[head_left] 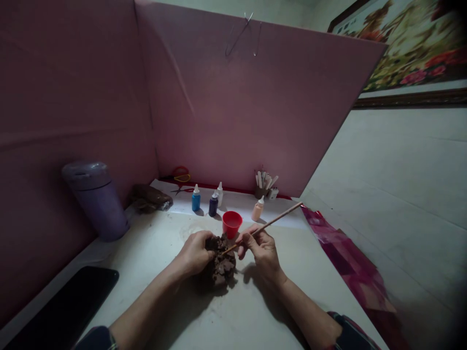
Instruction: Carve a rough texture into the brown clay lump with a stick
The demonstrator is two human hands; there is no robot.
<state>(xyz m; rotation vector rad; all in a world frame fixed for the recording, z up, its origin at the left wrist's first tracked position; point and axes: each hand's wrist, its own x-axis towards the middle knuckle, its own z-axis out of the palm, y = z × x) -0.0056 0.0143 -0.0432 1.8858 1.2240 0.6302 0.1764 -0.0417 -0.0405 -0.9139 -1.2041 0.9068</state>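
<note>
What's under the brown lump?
White tabletop shows around the brown lump, with small crumbs beside it. The lump covers whatever is directly beneath, so that can't be seen.

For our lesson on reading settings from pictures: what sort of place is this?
Probably a home craft table: brown lumpy clay, small white-capped squeeze bottles and a dark pot of pale sticks suggest modelling work.

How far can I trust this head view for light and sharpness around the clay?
Head view: dim overall; the clay lump is dark, its crevices hard to read; soft shadows lie below both forearms on the tabletop; the purple tumbler leans, probably wide-angle stretch, its lid blurred; the right edge fades to black.
</note>
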